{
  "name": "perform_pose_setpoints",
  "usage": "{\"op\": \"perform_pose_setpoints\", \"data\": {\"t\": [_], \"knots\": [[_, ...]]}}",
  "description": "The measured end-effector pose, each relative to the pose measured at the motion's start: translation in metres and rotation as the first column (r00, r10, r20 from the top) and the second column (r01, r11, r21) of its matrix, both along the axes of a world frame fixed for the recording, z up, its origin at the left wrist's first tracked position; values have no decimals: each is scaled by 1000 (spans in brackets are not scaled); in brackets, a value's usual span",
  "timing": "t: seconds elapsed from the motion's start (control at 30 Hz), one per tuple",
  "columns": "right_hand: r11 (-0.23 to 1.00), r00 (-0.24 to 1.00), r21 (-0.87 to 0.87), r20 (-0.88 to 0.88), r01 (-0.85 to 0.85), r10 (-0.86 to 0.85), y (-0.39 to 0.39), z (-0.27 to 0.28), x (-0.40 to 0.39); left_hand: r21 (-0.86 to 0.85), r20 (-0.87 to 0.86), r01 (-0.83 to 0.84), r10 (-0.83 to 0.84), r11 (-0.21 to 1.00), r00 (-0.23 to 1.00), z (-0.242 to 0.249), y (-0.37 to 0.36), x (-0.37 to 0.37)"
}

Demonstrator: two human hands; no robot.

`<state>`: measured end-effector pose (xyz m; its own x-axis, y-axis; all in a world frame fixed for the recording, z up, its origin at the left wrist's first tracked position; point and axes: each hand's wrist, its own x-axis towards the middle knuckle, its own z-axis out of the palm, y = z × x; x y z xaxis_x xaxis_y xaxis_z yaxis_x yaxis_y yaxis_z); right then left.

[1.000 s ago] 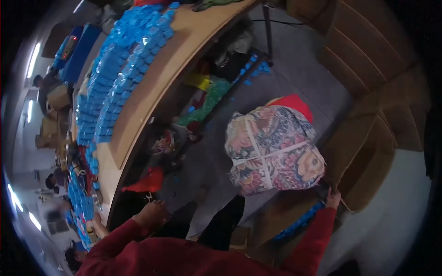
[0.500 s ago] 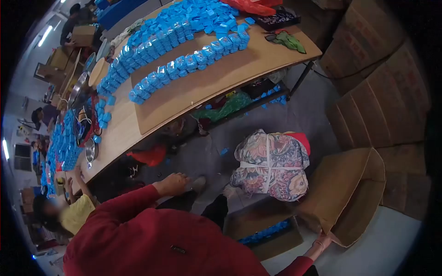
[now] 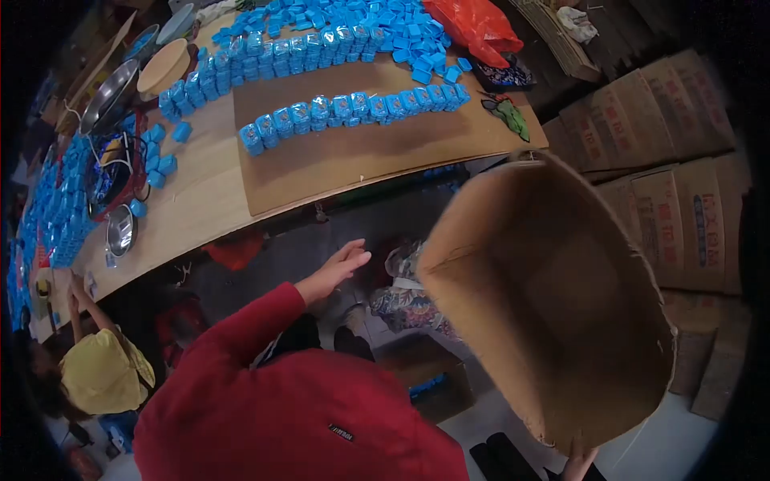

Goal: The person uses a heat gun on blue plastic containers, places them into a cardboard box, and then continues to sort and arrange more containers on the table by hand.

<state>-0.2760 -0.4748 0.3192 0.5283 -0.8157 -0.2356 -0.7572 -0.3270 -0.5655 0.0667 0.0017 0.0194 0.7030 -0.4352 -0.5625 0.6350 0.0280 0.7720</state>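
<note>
My right hand grips the lower edge of a large open cardboard box, whose dark inside faces me. The box stands tilted beside the table and partly covers a floral cloth bundle. My left hand is in the air in front of the table edge, fingers apart and holding nothing. On the table, rows of blue wrapped packs stand on a brown board, with a heap of loose blue pieces behind them.
A person in a yellow top is at the table's left end. Stacked cartons line the right side. A low box with blue pieces sits on the floor. Metal bowls and a red bag are on the table.
The cardboard box has been lifted and turned, its opening now towards me and hiding much of the floral bundle. My left hand has risen and its fingers have spread. The view has shifted.
</note>
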Motion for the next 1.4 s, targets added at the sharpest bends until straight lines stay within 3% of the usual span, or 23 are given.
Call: {"op": "perform_pose_setpoints", "data": {"t": [0.07, 0.1, 0.13, 0.23, 0.33, 0.37, 0.4, 0.47, 0.53, 0.6, 0.67, 0.73, 0.8, 0.83, 0.97, 1.03, 1.07, 1.17, 1.27, 1.3, 1.33, 1.4], "knots": [[988, 988, -13, -15, -151, 151, 27, 16, 34, -93, -4, -97, 97, 991, 995, -21, 9, -6], [973, 973, -18, -21, -230, 229, 38, 18, 53, -189, 150, -57, 86, 980, 985, -57, 11, -15], [949, 949, -16, -26, -316, 315, 48, 11, 75, -267, 183, -59, 111, 962, 977, -72, 16, -22], [830, 828, 1, -68, -557, 556, 77, -15, 158, -429, 54, -186, 231, 884, 972, -59, 40, -38], [544, 549, -70, -102, -836, 830, 99, -40, 235, -484, -100, -367, 367, 795, 925, -36, 72, -59], [511, 507, 14, -99, -860, 856, 105, -44, 257, -486, -150, -434, 418, 758, 896, -32, 83, -71], [474, 466, 103, -94, -874, 880, 112, -46, 276, -476, -205, -511, 475, 716, 856, -31, 94, -86], [162, 164, -24, -143, -986, 976, 153, -52, 301, -443, -310, -660, 587, 607, 748, -36, 117, -125], [-131, -142, 102, -105, -986, 984, 178, -73, 314, -395, -409, -790, 680, 469, 608, -45, 142, -164], [-226, -231, 153, -20, -962, 973, 205, -99, 314, -349, -355, -762, 676, 545, 646, -16, 161, -200], [-308, -294, 100, 138, -946, 946, 211, -146, 309, 41, -216, -763, 751, 645, 624, -10, 164, -226], [-312, -287, 113, 196, -943, 938, 229, -167, 299, 366, -99, -695, 768, 619, 632, -23, 170, -262], [-340, -313, 141, 182, -930, 932, 248, -184, 290, 590, -11, -602, 751, 538, 660, -102, 193, -311], [-337, -315, 139, 162, -931, 935, 258, -194, 287, 575, 219, -676, 709, 462, 670, -174, 228, -354], [-351, -340, 152, 90, -924, 936, 300, -264, 290, 849, 302, -494, 592, 189, 747, -161, 247, -352], [-268, -259, 143, 79, -953, 963, 309, -332, 293, 910, 344, -410, 431, 66, 834, -185, 289, -372], [-214, -202, 227, 75, -950, 976, 306, -377, 296, 972, 228, -230, 391, -45, 891, -189, 298, -372], [-60, -86, 377, -52, -924, 995, 285, -473, 303, 977, 186, -206, 282, 45, 941, -227, 318, -360], [21, 8, 223, -57, -975, 998, 264, -503, 311, 898, 281, -353, 276, 262, 919, -260, 300, -307], [34, 27, 124, -60, -992, 998, 256, -499, 320, 954, 185, -229, 223, 194, 957, -264, 288, -282], [82, 48, 247, -142, -965, 989, 246, -501, 338, 987, 83, -105, 175, 119, 981, -265, 272, -248], [216, 117, 430, -244, -877, 963, 224, -519, 376, 981, 84, -103, 117, 167, 990, -273, 254, -189]]}}
